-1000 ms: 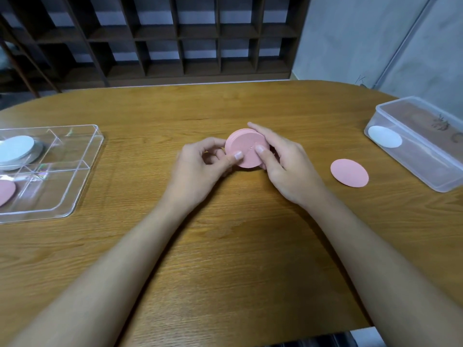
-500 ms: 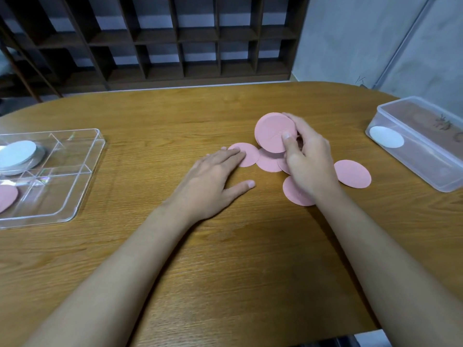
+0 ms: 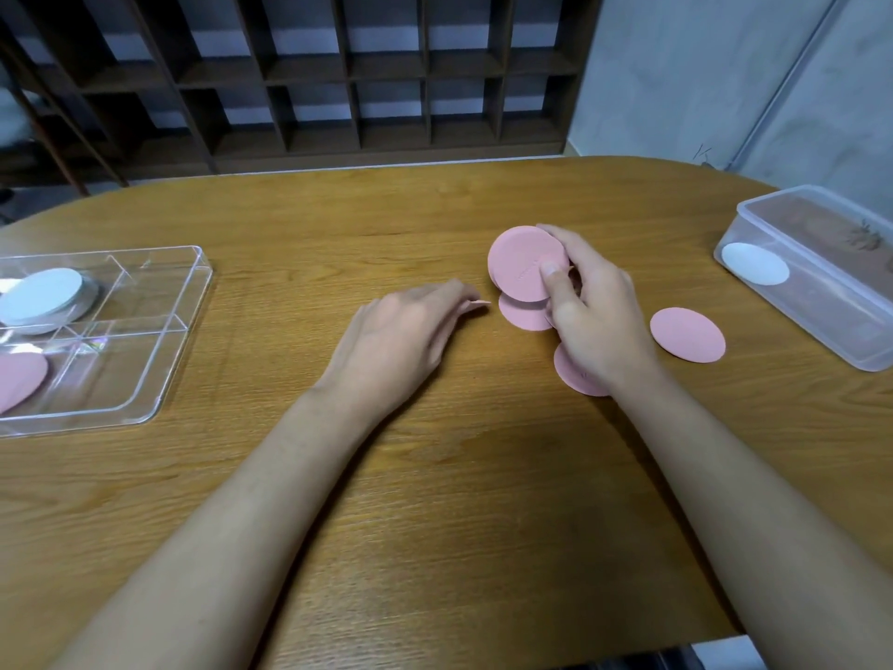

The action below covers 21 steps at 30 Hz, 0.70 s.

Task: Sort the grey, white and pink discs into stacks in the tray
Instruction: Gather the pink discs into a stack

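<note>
Right hand (image 3: 599, 311) pinches the pink stack (image 3: 524, 263), held tilted over the table (image 3: 459, 500). Left hand (image 3: 401, 331) covers one loose pink disc (image 3: 478, 305), and I cannot tell its grip. I should square each disc onto the stack before moving to the tray (image 3: 135, 360).

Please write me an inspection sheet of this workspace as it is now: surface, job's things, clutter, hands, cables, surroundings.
Surface: wooden table.
Job's things: clear tray at the left holds a white stack and a tray pink disc; three loose pink discs lie flat by the right hand.
Clutter: plastic box at the right, a white disc seen through its wall.
Hands: right hand grips a pink stack; left hand curls over a part-hidden pink disc.
Cables: nothing seen.
Surroundings: dark shelf unit, grey wall.
</note>
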Tool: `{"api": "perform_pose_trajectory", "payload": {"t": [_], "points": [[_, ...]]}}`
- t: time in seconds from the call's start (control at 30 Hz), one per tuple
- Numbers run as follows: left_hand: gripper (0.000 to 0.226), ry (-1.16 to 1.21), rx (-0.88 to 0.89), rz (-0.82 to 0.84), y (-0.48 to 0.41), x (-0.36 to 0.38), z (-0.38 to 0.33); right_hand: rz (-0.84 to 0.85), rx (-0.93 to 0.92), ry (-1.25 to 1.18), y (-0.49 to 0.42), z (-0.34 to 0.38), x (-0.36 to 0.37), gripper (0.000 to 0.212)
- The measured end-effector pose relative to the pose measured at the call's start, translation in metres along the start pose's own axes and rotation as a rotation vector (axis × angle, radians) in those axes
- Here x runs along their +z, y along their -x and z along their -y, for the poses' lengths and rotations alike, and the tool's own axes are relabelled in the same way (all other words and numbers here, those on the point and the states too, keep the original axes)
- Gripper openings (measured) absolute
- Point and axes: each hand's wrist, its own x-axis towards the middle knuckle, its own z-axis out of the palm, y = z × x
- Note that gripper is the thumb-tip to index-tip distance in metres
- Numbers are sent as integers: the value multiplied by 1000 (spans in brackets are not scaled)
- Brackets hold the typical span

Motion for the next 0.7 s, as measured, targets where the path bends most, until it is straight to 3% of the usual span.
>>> {"api": "perform_pose_trajectory", "payload": {"t": [0.27, 0.4, 0.7], "points": [[22, 17, 8, -214, -3, 4, -3, 20, -44, -6, 1, 1, 4, 41], [19, 142, -57, -248, -3, 6, -6, 104, -103, -8, 4, 5, 5, 52], [22, 322, -122, -279, -4, 1, -10, 177, -80, -95, 3, 0, 9, 47]]}}
